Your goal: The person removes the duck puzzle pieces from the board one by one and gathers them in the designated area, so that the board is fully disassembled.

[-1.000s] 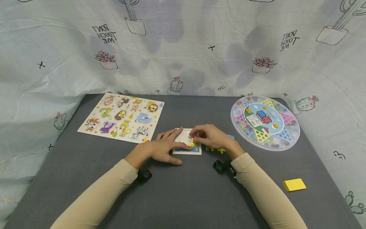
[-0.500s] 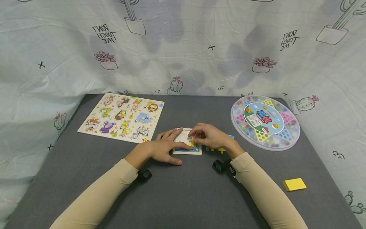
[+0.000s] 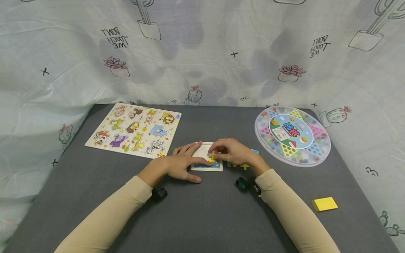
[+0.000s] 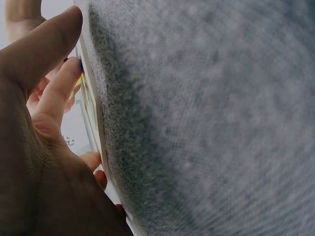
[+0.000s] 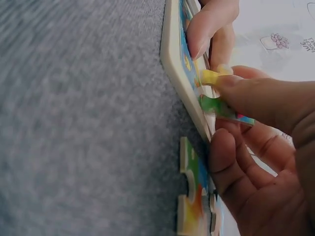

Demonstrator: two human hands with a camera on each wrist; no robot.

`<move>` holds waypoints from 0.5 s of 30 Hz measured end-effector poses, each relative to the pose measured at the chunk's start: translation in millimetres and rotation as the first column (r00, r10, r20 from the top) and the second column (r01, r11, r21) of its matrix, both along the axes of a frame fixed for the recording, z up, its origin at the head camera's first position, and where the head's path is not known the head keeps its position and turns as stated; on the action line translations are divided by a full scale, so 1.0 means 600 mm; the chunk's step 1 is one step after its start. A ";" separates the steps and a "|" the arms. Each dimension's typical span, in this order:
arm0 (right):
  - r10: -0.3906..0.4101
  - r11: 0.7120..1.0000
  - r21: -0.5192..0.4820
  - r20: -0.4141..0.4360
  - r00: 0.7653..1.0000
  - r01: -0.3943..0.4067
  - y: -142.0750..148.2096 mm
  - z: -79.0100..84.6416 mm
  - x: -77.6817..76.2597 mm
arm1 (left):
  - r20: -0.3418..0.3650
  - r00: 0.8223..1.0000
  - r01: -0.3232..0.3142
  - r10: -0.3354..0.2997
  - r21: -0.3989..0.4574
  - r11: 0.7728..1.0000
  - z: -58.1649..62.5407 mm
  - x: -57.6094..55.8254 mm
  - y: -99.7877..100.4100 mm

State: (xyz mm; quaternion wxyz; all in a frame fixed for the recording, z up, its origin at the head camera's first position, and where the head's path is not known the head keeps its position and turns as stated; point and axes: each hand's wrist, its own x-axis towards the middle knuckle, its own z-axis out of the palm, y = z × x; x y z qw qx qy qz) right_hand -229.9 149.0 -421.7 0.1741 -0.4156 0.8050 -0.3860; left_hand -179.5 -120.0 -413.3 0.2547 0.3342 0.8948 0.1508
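- Head cam: the left hand (image 3: 177, 166) is spread out wide over the near left part of a small wooden jigsaw tray (image 3: 201, 152), index finger reaching across it, not wrapped around anything. Right hand (image 3: 235, 151) has its fingertips bunched over the tray's right side. Loose jigsaw pieces (image 3: 244, 166) sit just right of the tray, partly under that wrist. Also on the grey table (image 3: 202, 218): an animal puzzle board (image 3: 106, 123) back left, a round Chinese checkers set (image 3: 292, 135) back right, and a yellow block (image 3: 325, 204) nearer, off to the right.
- Left wrist cam: thumb and index well apart, index tip touching the tray, which shows pretty much edge-on. The right hand's mostly hidden behind.
- Right wrist cam: best look at the grip. Thumb and fingers pinch a mostly green jigsaw piece (image 5: 210, 104), tilted at the tray; can't tell if it's seated.
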 end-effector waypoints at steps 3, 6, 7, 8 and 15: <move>-0.032 0.999 -0.029 0.013 0.999 0.033 0.004 -0.003 -0.002 | 0.002 1.000 0.003 -0.003 -0.004 1.000 -0.001 -0.001 0.001; -0.054 0.997 -0.049 0.037 0.998 0.056 0.008 -0.001 -0.005 | 0.008 1.000 0.003 -0.003 -0.002 1.000 -0.002 -0.002 0.002; -0.056 0.997 -0.049 0.045 0.997 0.058 0.010 0.001 -0.005 | 0.012 1.000 0.001 -0.001 0.002 1.000 -0.002 -0.002 0.002; -0.056 0.997 -0.049 0.054 0.997 0.059 0.011 0.004 -0.005 | 0.013 1.000 -0.001 0.001 0.002 1.000 -0.002 -0.003 0.002; -0.058 0.996 -0.059 0.099 0.993 0.064 0.027 0.018 -0.003 | 0.009 1.000 -0.012 0.012 -0.012 1.000 -0.002 -0.002 0.000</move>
